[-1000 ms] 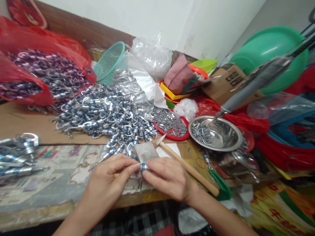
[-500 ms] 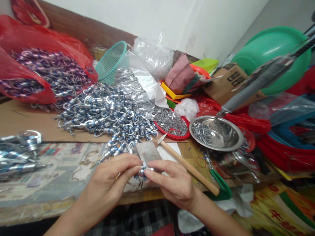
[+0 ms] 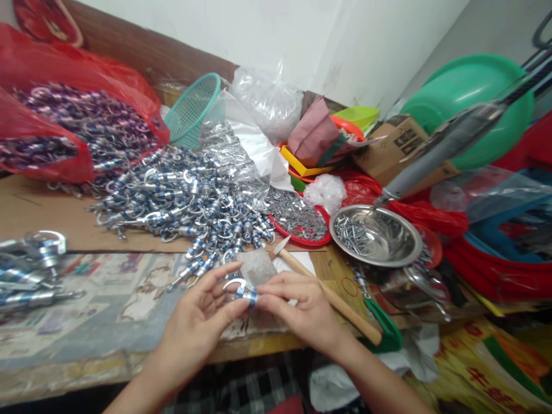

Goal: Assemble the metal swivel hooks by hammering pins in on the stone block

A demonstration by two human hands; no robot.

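Since the last shot the left hand [image 3: 202, 322] had opened up a bit, exposing the clip's [image 3: 242, 291] ring. Both hands, right hand [image 3: 302, 310] included, pinched that clip above the tabletop [image 3: 86, 322]. Big finished pile [image 3: 185, 201] behind, so plenty done already.

The brown cardboard box [image 3: 399, 146] has black printed marks and the yellow bag [image 3: 495, 374] has red signs, but all of them are too blurry and small to read.

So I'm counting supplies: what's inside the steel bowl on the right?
The steel bowl holds a small heap of metal screws or pins on its left side. A grey tool's tip hangs over the rim, hiding little.
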